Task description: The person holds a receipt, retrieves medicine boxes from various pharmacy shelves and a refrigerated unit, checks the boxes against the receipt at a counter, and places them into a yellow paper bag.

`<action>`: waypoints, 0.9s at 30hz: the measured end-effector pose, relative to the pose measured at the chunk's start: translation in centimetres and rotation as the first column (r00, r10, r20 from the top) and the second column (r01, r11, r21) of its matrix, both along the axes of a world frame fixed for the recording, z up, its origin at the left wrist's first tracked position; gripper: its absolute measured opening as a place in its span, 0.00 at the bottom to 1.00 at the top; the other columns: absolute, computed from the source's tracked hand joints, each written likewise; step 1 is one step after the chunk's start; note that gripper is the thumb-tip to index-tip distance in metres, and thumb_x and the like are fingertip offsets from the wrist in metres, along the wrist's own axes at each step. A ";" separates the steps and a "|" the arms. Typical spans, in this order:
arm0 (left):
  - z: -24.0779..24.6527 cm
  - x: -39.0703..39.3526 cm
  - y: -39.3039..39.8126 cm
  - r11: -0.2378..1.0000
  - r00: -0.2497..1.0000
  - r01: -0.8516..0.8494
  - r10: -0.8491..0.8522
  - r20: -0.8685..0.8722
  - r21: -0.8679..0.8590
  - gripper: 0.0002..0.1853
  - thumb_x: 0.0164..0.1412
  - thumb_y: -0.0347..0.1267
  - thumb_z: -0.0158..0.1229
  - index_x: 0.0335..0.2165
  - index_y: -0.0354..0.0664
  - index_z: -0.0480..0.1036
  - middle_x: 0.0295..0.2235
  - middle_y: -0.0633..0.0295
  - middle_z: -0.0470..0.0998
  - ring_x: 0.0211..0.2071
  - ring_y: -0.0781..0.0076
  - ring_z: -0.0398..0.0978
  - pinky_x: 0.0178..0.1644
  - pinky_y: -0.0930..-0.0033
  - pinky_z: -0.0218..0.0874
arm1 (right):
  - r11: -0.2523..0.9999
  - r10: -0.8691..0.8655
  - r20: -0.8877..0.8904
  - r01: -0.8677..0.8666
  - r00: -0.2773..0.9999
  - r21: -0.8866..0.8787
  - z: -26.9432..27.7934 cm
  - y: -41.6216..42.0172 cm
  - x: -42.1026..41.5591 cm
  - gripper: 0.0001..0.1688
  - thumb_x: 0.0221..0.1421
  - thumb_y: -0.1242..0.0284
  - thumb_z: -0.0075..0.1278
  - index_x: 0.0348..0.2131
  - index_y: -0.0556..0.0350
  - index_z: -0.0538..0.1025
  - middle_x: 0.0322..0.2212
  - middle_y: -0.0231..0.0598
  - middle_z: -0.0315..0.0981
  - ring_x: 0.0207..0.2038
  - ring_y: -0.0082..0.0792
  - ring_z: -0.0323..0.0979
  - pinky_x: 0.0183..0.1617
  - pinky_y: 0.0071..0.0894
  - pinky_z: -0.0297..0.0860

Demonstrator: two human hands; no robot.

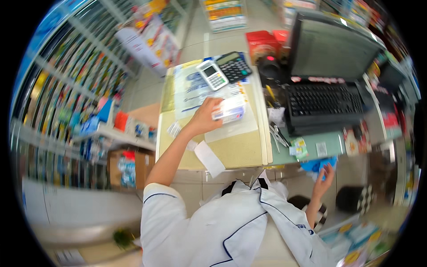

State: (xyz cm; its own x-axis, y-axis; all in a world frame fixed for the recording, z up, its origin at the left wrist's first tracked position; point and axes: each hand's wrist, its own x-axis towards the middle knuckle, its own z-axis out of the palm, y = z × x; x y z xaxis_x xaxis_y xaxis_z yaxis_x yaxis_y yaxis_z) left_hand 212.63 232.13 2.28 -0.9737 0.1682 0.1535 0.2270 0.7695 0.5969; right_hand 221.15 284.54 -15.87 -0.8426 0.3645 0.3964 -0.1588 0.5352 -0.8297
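My left hand [206,115] is closed on the near end of a white and blue carton [230,114] above the yellowish counter top [180,157]. Glare hides part of the carton; whether it is one box or two stacked cannot be made out. Beyond it lie a white card terminal [212,75] and a black calculator [233,66], touching. Paper slips [209,158] lie near my left forearm, one over the counter's near edge. My right hand [323,177] is low at the right, fingers half curled against blue plastic [313,166] below the glass desk's edge; its grip is unclear.
At the right stand a monitor [333,50], a black keyboard [325,103] and a black scanner with a red light [269,66]. Scissors [278,135] lie on the glass desk. An open cardboard box [143,168] is left of the counter, below stocked shelves. Stools are at lower right.
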 end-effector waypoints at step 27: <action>3.9 23.5 27.6 -0.359 -0.291 0.915 -0.903 0.317 -0.182 0.27 0.57 0.29 0.58 0.55 0.34 0.64 0.51 0.44 0.70 0.52 0.47 0.68 0.56 0.57 0.58 | -0.659 -0.742 -0.078 0.703 -0.666 0.269 0.8 -32.7 72.5 0.09 0.57 0.80 0.44 0.38 0.55 0.72 0.28 0.46 0.73 0.33 0.48 0.74 0.35 0.43 0.69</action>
